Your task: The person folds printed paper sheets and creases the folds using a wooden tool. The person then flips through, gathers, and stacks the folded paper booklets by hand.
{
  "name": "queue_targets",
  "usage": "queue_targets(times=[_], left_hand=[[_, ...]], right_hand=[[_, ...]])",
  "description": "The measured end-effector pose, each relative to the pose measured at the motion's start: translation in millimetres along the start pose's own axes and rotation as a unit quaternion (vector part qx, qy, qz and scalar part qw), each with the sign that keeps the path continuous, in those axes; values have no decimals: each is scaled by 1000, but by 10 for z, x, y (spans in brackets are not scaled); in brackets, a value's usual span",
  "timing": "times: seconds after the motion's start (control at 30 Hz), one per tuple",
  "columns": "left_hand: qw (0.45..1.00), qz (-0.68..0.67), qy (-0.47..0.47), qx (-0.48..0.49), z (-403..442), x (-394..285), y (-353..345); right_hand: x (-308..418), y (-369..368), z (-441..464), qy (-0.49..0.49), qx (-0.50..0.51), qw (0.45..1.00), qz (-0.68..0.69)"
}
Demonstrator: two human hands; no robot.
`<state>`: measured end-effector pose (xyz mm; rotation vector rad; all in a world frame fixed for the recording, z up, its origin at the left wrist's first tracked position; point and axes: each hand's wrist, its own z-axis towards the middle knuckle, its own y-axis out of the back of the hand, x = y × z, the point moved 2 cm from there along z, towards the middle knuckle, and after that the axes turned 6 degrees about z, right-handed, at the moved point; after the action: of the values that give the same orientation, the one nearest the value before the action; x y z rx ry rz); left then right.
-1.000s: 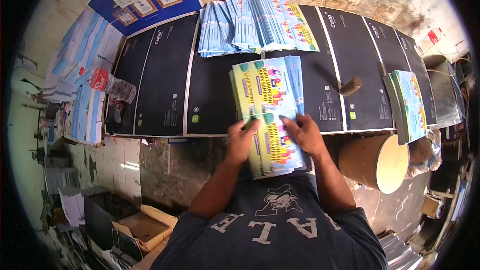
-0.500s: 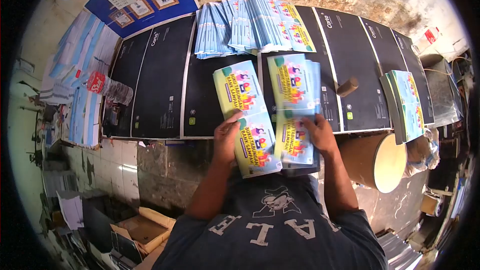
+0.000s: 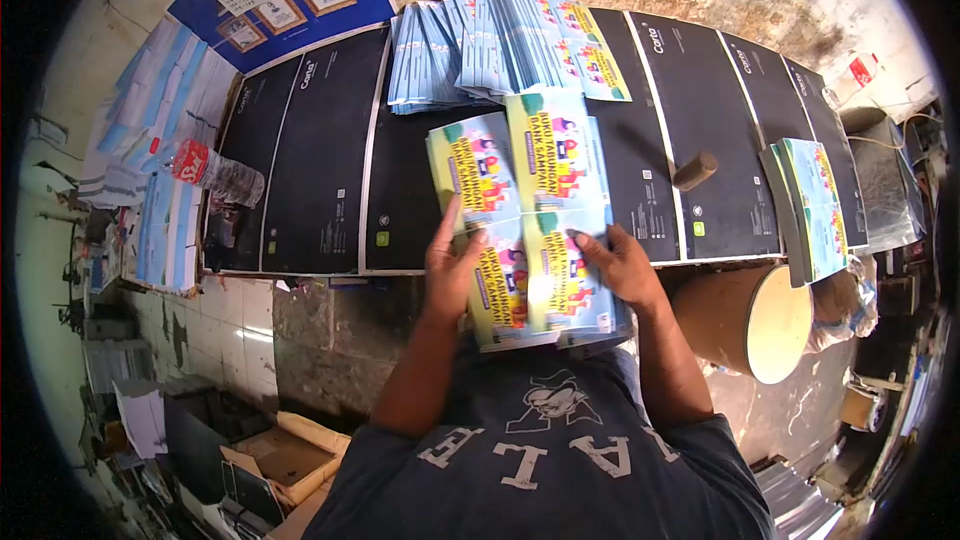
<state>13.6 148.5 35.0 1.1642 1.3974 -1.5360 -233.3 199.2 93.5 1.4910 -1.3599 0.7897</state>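
Note:
My left hand [image 3: 454, 265] is closed round the left side of some printed booklets [image 3: 478, 155] with yellow, green and blue covers. My right hand [image 3: 626, 268] grips a second set of the same booklets [image 3: 565, 160] at its right edge, thumb on top. This right set partly overlaps the left one, and both lie near the table's front edge, close to my shirt. Beyond them, a fanned row of blue-edged booklets [image 3: 510, 45] rests at the back of the table. How many booklets each hand holds cannot be told.
Black sheets marked "Carta" cover the table [image 3: 320, 170]. A short wooden cylinder [image 3: 696, 172] stands to the right, before another booklet stack [image 3: 815, 210]. At left lies a water bottle [image 3: 215, 175] by tall paper piles [image 3: 165, 160]. A round drum [image 3: 765, 325] stands below the right edge.
My right hand's booklets have shifted left and now overlap the left set. The left set has moved slightly, with my left thumb now on its cover.

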Motion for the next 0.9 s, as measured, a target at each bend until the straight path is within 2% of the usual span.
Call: queue_targets(times=[0.03, 0.1, 0.13, 0.17, 0.23, 0.27, 0.3, 0.4, 0.47, 0.5, 0.57, 0.6, 0.63, 0.7, 0.73, 0.77, 0.83, 0.9], left_hand=[[999, -33, 12, -12, 16, -27, 65], [996, -81, 32, -12, 11, -118, 157], [996, -81, 32, -13, 14, -154, 130], [998, -56, 27, 4, 14, -180, 68], [999, -4, 20, 40, 5, -104, -95], [999, 6, 9, 39, 3, -23, -179], [999, 18, -3, 38, -1, 13, -266], [1000, 2, -20, 24, 22, 34, -258], [999, -15, -38, 10, 60, 125, -112], [998, -52, -19, 10, 59, 48, -49], [998, -61, 13, -27, 65, -116, 59], [995, -92, 25, -17, 53, -166, 73], [995, -92, 28, -16, 40, -159, 46], [999, -29, 19, 29, 33, -115, -103], [999, -13, -11, 32, 43, -6, -186], [999, 11, 5, 31, 26, 90, -225], [999, 21, -33, 27, 22, 162, -284], [999, 1, -39, 16, 71, 134, -202]], right_hand=[[-147, 65, 104, 14, 6, 1000, 26], [-256, 264, 149, 43, 5, 999, -31], [-372, 276, 242, 72, -37, 977, -197], [-509, 256, 272, 71, -37, 977, -197], [-295, -26, 205, 97, 9, 981, -167], [-392, -165, 234, 63, 25, 994, -80], [-209, -248, 141, 134, 18, 984, -120], [-203, -206, 171, 128, 50, 986, -92], [-208, -105, 118, 33, 65, 994, 76], [-271, 18, 137, -27, 20, 997, 64], [-145, 221, 102, 22, 39, 999, -13], [-400, 243, 201, 63, 22, 997, -43], [-359, 185, 181, 82, 13, 990, -113], [-241, -15, 125, 44, 17, 990, -130], [-305, -149, 174, 48, 29, 996, -68], [-355, -215, 142, 63, 2, 995, -75], [-293, -243, 179, 70, 39, 988, -130], [-248, -154, 144, -2, 82, 995, 64]])
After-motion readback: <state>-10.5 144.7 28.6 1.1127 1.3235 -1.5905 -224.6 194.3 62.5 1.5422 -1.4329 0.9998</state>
